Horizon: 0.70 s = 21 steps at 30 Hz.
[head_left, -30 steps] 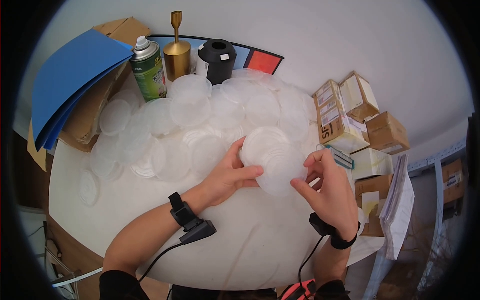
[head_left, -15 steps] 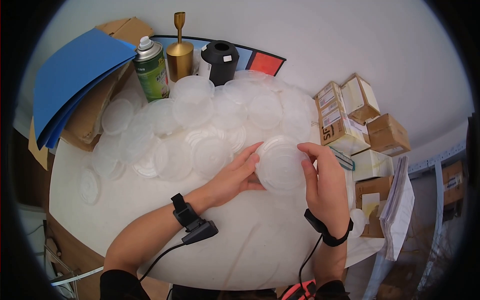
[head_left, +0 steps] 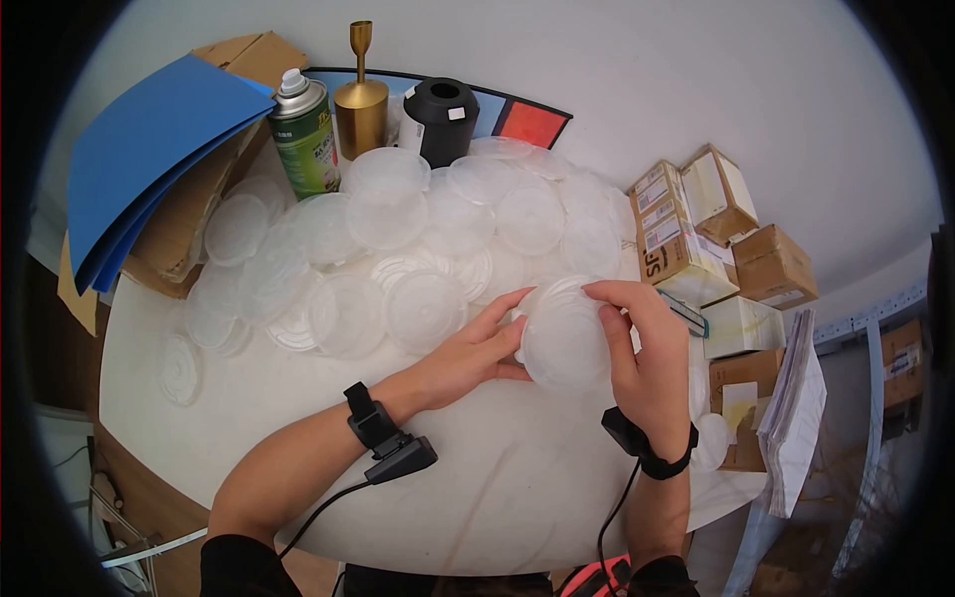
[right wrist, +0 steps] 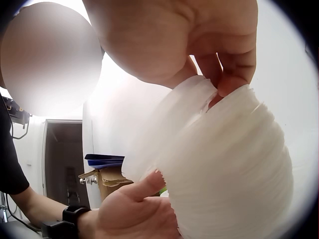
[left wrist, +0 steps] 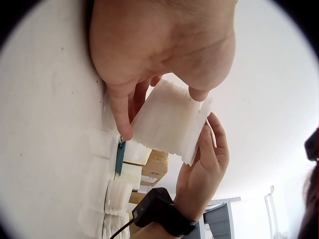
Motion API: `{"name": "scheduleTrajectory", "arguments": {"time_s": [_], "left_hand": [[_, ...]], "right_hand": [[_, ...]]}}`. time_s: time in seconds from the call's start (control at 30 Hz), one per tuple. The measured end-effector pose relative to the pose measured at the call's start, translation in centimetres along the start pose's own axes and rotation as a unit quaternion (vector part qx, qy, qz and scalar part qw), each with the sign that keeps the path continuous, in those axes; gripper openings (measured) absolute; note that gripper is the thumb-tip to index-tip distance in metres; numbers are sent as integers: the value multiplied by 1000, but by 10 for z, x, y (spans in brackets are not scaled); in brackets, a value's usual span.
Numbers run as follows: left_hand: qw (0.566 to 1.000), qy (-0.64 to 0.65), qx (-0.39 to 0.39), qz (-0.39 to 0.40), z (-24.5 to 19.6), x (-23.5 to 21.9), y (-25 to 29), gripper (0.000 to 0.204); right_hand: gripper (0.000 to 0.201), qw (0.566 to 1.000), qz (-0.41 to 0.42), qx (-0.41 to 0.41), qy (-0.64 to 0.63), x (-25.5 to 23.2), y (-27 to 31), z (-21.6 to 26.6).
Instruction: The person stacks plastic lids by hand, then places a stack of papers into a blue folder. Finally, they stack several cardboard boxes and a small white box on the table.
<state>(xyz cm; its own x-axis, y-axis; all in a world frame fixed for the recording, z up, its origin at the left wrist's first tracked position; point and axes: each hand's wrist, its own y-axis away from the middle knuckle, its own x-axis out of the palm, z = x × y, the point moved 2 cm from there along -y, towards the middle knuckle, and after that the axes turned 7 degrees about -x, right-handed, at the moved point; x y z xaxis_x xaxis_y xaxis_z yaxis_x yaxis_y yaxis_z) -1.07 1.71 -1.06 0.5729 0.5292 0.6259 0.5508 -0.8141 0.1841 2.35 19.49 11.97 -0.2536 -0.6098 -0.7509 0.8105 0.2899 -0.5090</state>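
A thick stack of round translucent plastic lids (head_left: 563,343) is held up over the table between both hands. My left hand (head_left: 466,360) grips the stack from its left side, fingers and thumb around the rims, as the left wrist view shows with the lids (left wrist: 167,119) side-on. At the upper right rim, my right hand (head_left: 652,348) pinches a few lids at the near end. In the right wrist view, these end lids (right wrist: 169,122) lean apart from the main stack (right wrist: 229,174), with right fingertips in the gap between them.
Many loose lids (head_left: 343,316) lie spread over the white table (head_left: 418,507). Behind them stand a green spray can (head_left: 304,139), a gold candle holder (head_left: 361,114) and a black container (head_left: 439,119). Blue sheets (head_left: 149,159) lean at left; cardboard boxes (head_left: 676,244) line the right.
My right hand has moved from the lower right of the lids to their upper right rim and pinches there. The left hand and stack have shifted slightly right.
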Motion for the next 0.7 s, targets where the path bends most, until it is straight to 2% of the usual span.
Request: {"name": "scheduleTrajectory", "arguments": {"time_s": [0.13, 0.23, 0.27, 0.37, 0.47, 0.7], "left_hand": [[1000, -5, -5, -12, 0, -2, 0, 64], [1000, 9, -14, -11, 1, 0, -2, 64], [1000, 14, -15, -9, -1, 1, -2, 64], [1000, 9, -6, 3, -1, 3, -2, 65], [1000, 9, -15, -3, 0, 1, -2, 64], [997, 66, 7, 29, -4, 3, -1, 74]], "right_hand": [[18, 985, 2, 83, -149, -3, 5, -6], [19, 955, -104, 171, -218, -8, 9, -7], [18, 973, -122, 133, -143, -9, 8, -13], [16, 997, -68, 41, 23, -8, 1, -7], [18, 996, -65, -23, 51, 1, 0, -6], [26, 978, -52, -106, 170, 8, 0, -2]]}}
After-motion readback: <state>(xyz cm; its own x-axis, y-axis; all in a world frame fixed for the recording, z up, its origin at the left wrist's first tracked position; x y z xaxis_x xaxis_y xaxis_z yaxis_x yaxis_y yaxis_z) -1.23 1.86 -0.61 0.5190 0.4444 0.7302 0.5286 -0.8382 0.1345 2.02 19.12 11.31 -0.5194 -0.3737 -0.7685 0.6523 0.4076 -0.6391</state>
